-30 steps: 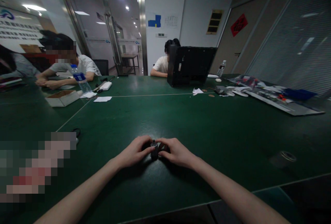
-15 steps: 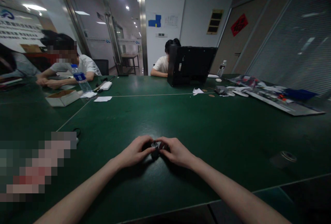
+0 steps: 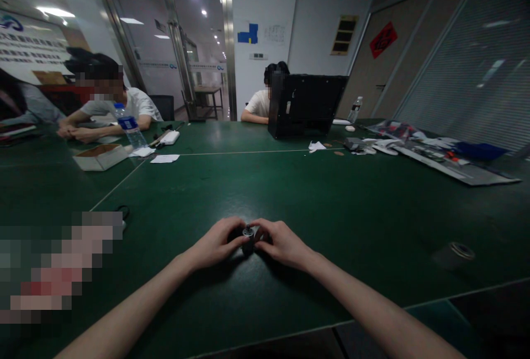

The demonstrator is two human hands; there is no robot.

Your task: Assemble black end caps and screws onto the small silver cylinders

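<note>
A small dark cylinder (image 3: 248,246) with a silvery rim stands upright on the green table, right in front of me. A tiny dark part pokes up from its top; I cannot make out what it is. My left hand (image 3: 221,243) closes on the cylinder from the left, thumb at its near side. From the right, my right hand (image 3: 281,243) reaches in with bent fingers: the index fingertip is at the top part and the thumb is against the side. The other fingertips are hidden in shadow behind the cylinder.
On the right lies a larger grey cylinder (image 3: 453,255) near the table edge. A cardboard box (image 3: 101,158), a water bottle (image 3: 131,128) and papers are at the far left. Across the table stands a black case (image 3: 306,105); a cluttered board (image 3: 467,174) lies far right. Other people sit opposite.
</note>
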